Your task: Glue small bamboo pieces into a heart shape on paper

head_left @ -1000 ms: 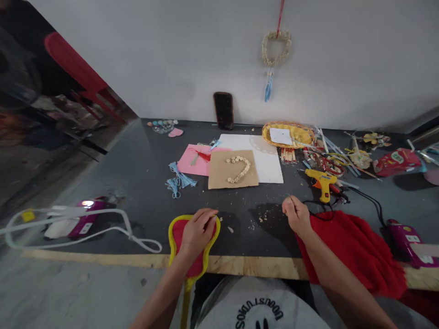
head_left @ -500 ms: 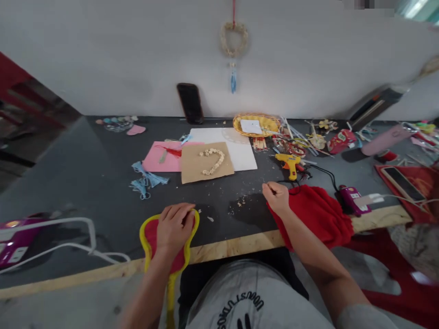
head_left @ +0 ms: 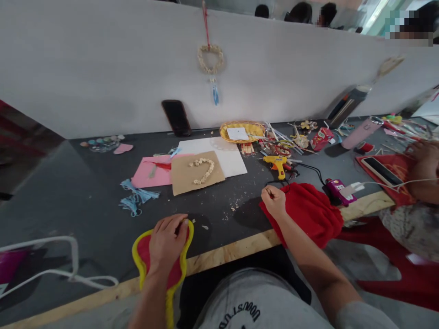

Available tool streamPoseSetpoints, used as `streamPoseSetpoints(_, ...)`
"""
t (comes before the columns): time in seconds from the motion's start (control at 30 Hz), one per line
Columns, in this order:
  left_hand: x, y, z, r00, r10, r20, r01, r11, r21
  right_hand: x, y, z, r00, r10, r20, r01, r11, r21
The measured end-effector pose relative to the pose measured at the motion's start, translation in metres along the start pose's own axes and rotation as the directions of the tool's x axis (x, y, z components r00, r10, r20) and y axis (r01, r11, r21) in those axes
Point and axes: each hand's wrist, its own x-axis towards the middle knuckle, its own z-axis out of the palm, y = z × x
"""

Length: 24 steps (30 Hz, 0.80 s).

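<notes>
My left hand (head_left: 167, 241) rests on a red fan-shaped piece with a fuzzy yellow border (head_left: 137, 249), its fingers loosely stretched and nothing seen in them. This piece lies over the table's front edge, and its yellow handle hangs down. My right hand (head_left: 274, 201) is a fist on the tabletop, at the left edge of a bunched red cloth (head_left: 313, 212); nothing shows in it. Beyond both hands, a cardboard sheet (head_left: 180, 176) carries a curved row of small pale pieces (head_left: 206, 172). A yellow glue gun (head_left: 277, 163) lies past my right fist.
Blue tassels (head_left: 137, 197) and pink paper (head_left: 144, 173) lie left. A phone (head_left: 176, 118) leans on the wall below a hanging heart wreath (head_left: 211, 59). Behind are a wicker basket (head_left: 222, 132) and sticks. Rightward are a pink bottle (head_left: 362, 132), a power strip (head_left: 339, 191) and another person's arm (head_left: 425, 176).
The view has swung right and up, so everything sits further left and the person at the right shows. My hands keep their places on the fan-shaped piece and by the cloth.
</notes>
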Motion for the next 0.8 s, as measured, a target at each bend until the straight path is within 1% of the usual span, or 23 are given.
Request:
streamPoseSetpoints(0.07, 0.0, 0.0, 0.001, 1.0, 0.006, -0.008, -0.006, 1.0, -0.008, 0.0, 0.002, 0.001, 1.0, 0.009, -0.008, -0.009, 1.0, 0.012)
streamPoseSetpoints(0.17, -0.001, 0.003, 0.0, 1.0, 0.023, 0.01, -0.023, 1.0, -0.017, -0.003, 0.001, 0.001, 1.0, 0.018, 0.0, -0.018, 0.999, 0.05)
streamPoseSetpoints(0.23, -0.002, 0.008, -0.003, 0.999, 0.031, 0.032, -0.031, 0.999, 0.006, -0.003, 0.001, 0.002, 1.0, 0.024, 0.005, -0.024, 0.997, 0.079)
streamPoseSetpoints(0.3, -0.002, 0.014, -0.006, 0.999, 0.004, 0.046, -0.006, 0.999, 0.044, -0.002, 0.001, 0.002, 1.0, 0.027, 0.013, -0.029, 0.994, 0.104)
streamPoseSetpoints(0.4, -0.001, 0.022, -0.009, 0.997, -0.032, 0.072, 0.026, 0.996, 0.08, -0.001, 0.001, 0.002, 0.999, 0.011, 0.03, -0.013, 0.997, 0.073)
streamPoseSetpoints(0.47, 0.0, 0.027, -0.011, 0.995, -0.029, 0.092, 0.019, 0.995, 0.102, -0.001, 0.001, 0.001, 0.999, 0.007, 0.048, -0.009, 0.999, 0.041)
streamPoseSetpoints(0.53, 0.002, 0.03, -0.014, 0.995, -0.018, 0.103, 0.006, 0.993, 0.119, -0.002, 0.002, 0.001, 0.997, 0.029, 0.074, -0.032, 0.999, 0.043)
streamPoseSetpoints(0.6, 0.005, 0.032, -0.017, 0.995, -0.018, 0.094, 0.006, 0.992, 0.127, -0.004, 0.003, 0.001, 0.992, 0.071, 0.101, -0.077, 0.995, 0.064)
streamPoseSetpoints(0.67, 0.009, 0.031, -0.023, 0.997, -0.04, 0.061, 0.031, 0.989, 0.147, -0.004, 0.004, 0.001, 0.985, 0.108, 0.132, -0.119, 0.989, 0.083)
streamPoseSetpoints(0.73, 0.014, 0.028, -0.031, 0.998, -0.064, 0.027, 0.058, 0.981, 0.188, -0.004, 0.005, 0.002, 0.978, 0.131, 0.161, -0.147, 0.985, 0.092)
streamPoseSetpoints(0.8, 0.021, 0.023, -0.039, 0.997, -0.078, 0.027, 0.069, 0.968, 0.243, -0.004, 0.005, 0.002, 0.974, 0.138, 0.178, -0.157, 0.983, 0.093)
